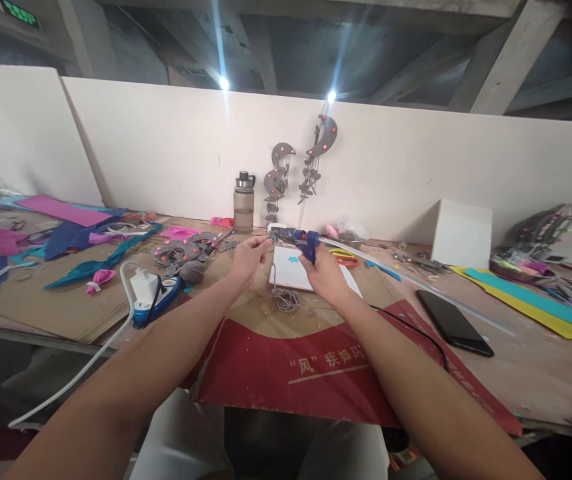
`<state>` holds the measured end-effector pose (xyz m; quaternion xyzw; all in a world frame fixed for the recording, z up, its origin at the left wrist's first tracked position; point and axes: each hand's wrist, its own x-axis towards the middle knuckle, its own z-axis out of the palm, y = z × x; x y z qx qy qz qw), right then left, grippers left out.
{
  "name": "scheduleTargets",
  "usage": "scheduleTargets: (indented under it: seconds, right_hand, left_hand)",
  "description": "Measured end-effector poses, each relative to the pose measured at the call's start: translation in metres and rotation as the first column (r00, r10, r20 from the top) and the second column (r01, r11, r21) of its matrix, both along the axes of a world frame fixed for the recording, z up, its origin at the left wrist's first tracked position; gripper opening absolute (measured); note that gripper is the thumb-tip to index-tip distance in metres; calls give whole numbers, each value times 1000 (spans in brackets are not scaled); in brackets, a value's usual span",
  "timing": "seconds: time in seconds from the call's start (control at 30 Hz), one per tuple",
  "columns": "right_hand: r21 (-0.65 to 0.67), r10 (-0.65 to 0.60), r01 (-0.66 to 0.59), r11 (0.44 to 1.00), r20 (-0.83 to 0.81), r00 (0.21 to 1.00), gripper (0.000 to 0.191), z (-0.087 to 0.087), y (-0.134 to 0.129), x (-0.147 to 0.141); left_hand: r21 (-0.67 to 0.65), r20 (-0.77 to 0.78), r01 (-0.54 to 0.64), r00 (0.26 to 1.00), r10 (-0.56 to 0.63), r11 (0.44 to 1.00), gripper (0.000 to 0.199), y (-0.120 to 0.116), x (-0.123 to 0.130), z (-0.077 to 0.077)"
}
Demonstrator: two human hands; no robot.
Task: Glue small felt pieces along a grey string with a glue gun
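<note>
My right hand [325,267] is wrapped round a blue glue gun [308,243], whose nozzle points left; a long clear glue stick [391,259] runs out of its back to the right. My left hand [252,259] is closed in a pinch at the nozzle, on a small piece too tiny to make out. Grey cord [275,270] hangs beside these fingertips down to a loose coil [287,300] on the cardboard. Under the gun lies a white sheet [291,275] with a small teal flower shape [293,259] on it.
A bottle [244,203] stands at the back, near grey hanging ornaments [323,137]. Left are a power strip [159,300], grey yarn [192,272] and coloured fabric [63,210]. Right are orange-and-yellow scissors [345,258], a black phone [453,322] and coloured sheets [536,303]. Red-printed cardboard [291,377] covers the front edge.
</note>
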<state>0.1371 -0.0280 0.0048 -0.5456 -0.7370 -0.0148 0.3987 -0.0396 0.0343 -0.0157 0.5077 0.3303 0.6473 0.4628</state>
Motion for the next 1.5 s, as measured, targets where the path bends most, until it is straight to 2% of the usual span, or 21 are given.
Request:
scheduleTargets:
  seconds: [0.37,0.6,1.2,1.37,1.5]
  right_hand:
    - [16,60,-60,998,12,998,41,-3,2,-1]
    - [28,17,-17,999,7,1000,40,-2,2,-1]
    - [37,25,-25,999,-11,1000,37,-4,4,-1]
    - [50,83,-76,996,-152,985,40,-3,6,0]
    - [-89,86,-138,986,-434,897,36,-3,14,8]
  left_hand:
    - [-1,-5,1,1000,-1,1000,31,1,0,0]
    - [7,-14,-1,1000,1,1000,31,1,0,-2]
    - [4,25,-4,1000,4,1000,28,3,-2,-2]
    - [-9,54,28,998,-28,1000,29,5,-3,-3]
    - [-21,58,21,998,-19,1000,31,6,-4,-3]
